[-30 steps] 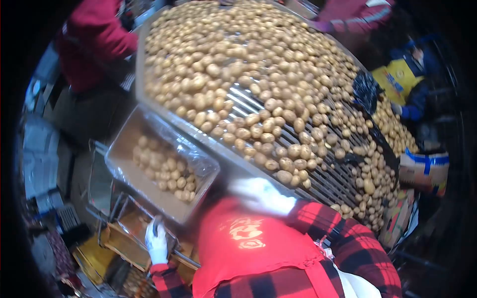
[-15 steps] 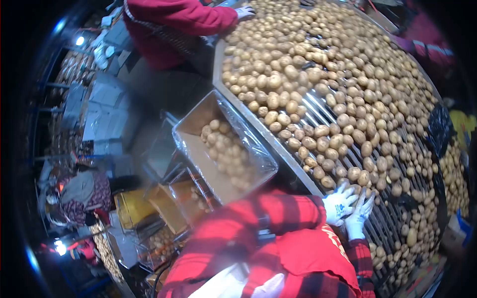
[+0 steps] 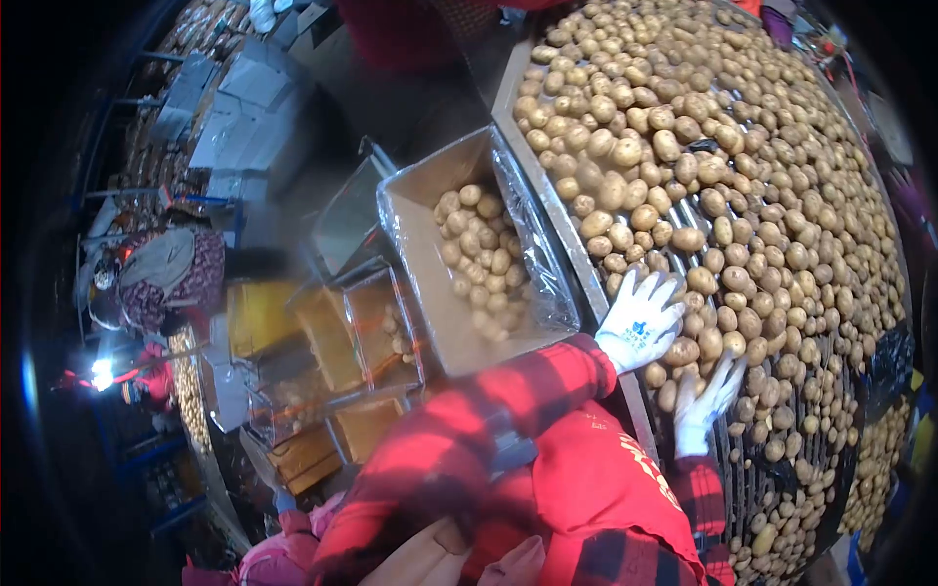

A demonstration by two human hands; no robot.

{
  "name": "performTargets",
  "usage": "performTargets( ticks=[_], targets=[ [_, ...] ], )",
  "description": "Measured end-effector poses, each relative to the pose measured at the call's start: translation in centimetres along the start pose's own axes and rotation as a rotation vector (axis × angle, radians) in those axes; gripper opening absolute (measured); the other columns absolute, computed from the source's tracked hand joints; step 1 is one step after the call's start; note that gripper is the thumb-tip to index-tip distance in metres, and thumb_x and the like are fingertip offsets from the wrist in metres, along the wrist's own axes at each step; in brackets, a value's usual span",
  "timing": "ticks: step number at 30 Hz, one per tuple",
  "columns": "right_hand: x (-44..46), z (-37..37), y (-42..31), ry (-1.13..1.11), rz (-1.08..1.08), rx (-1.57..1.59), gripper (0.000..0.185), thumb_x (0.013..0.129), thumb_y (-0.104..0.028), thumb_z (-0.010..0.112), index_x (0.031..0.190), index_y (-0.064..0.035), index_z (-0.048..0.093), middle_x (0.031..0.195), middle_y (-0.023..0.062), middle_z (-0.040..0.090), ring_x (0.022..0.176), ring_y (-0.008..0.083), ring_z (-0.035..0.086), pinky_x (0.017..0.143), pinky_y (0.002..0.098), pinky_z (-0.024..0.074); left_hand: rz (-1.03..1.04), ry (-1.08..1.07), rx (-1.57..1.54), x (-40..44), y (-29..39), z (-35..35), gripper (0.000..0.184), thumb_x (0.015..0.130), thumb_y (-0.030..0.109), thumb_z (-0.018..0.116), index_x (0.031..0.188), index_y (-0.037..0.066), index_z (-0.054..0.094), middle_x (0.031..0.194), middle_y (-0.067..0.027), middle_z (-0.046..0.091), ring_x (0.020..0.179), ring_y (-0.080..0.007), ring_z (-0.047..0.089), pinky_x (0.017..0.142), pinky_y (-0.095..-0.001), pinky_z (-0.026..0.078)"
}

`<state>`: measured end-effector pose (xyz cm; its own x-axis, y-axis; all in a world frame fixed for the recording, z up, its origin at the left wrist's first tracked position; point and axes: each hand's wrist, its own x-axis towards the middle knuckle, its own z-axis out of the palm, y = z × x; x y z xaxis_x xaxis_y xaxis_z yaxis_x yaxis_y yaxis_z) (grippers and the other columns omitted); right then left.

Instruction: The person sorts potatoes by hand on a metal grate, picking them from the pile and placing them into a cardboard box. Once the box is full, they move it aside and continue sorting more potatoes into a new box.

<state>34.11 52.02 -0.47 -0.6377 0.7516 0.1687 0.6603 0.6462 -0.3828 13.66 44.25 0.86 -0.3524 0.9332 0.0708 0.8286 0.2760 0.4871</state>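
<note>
My left hand [image 3: 640, 322], in a white glove with a blue print, lies with fingers spread over potatoes [image 3: 689, 239] near the metal rim of the sorting table. Lower down, my right hand [image 3: 705, 405], also gloved in white, has its fingers stretched out against the near edge of the pile. A few potatoes sit between the two hands. Neither palm shows, but no potato appears gripped. Dark slats [image 3: 772, 444] of the table show beneath and beside my right hand.
A cardboard box [image 3: 415, 283] lined with clear plastic, partly filled with potatoes, stands left of the table rim [image 3: 552, 220]. More boxes [image 3: 366, 425] and a yellow crate [image 3: 262, 317] lie further left. Black plastic [image 3: 887, 361] hangs at the right. Other people work around.
The view has shifted, so the box and table appear further right. My hands, close together before, are now apart, the left one further up along the rim with fingers more spread.
</note>
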Motion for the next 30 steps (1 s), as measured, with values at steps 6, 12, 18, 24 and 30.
performTargets(
  ticks=[6,12,18,24,30],
  targets=[
    [10.1,3.6,-1.4,0.147,-0.014,-0.057,0.077,0.079,-0.025,0.076,0.150,-0.0172,0.044,0.157,0.0271,0.029,0.142,0.0471,0.032,0.115,0.0541,0.0341,-0.061,0.083,0.046,0.2,-0.2,0.9,0.045,0.090,0.026,0.057,0.134,0.015,0.060,0.145,-0.0161,0.050,0.136,-0.0362,0.044,0.117,-0.0593,0.026],
    [20.5,5.0,-3.1,0.087,0.154,-0.129,0.059,0.084,-0.024,0.068,0.142,-0.0193,0.055,0.156,0.0190,0.037,0.135,0.0439,0.041,0.110,0.0529,0.0388,-0.056,0.611,-0.151,-3.2,-3.8,-6.3,0.046,0.066,0.012,0.066,0.113,0.010,0.068,0.117,-0.0145,0.065,0.106,-0.0364,0.064,0.088,-0.0535,0.051],
    [23.2,5.3,-0.9,0.069,0.095,-0.177,0.051,0.091,-0.029,0.067,0.140,-0.0195,0.057,0.157,0.0188,0.034,0.134,0.0433,0.043,0.108,0.0506,0.0412,-0.829,0.240,-0.055,-12.5,-22.1,-8.6,0.044,0.092,0.019,0.056,0.134,0.009,0.058,0.133,-0.0189,0.060,0.121,-0.0369,0.059,0.102,-0.0441,0.048],
    [24.0,4.9,-1.2,0.022,0.108,-0.273,0.048,0.092,-0.030,0.065,0.137,-0.0127,0.060,0.160,0.0167,0.032,0.134,0.0392,0.046,0.108,0.0504,0.0421,-0.808,-0.393,0.641,-8.2,-30.2,-0.7,0.062,0.087,0.038,0.062,0.145,0.022,0.049,0.136,-0.0051,0.056,0.101,-0.0304,0.062,0.084,-0.0507,0.049],
    [24.4,4.8,-1.9,0.070,0.063,-0.298,0.047,0.091,-0.026,0.068,0.133,-0.0072,0.061,0.157,0.0200,0.036,0.135,0.0400,0.047,0.108,0.0469,0.0431,-0.830,-0.284,0.421,-9.6,-29.7,-2.8,0.054,0.083,0.028,0.066,0.136,0.024,0.058,0.130,-0.0049,0.058,0.105,-0.0313,0.061,0.087,-0.0485,0.048]
  ],
)
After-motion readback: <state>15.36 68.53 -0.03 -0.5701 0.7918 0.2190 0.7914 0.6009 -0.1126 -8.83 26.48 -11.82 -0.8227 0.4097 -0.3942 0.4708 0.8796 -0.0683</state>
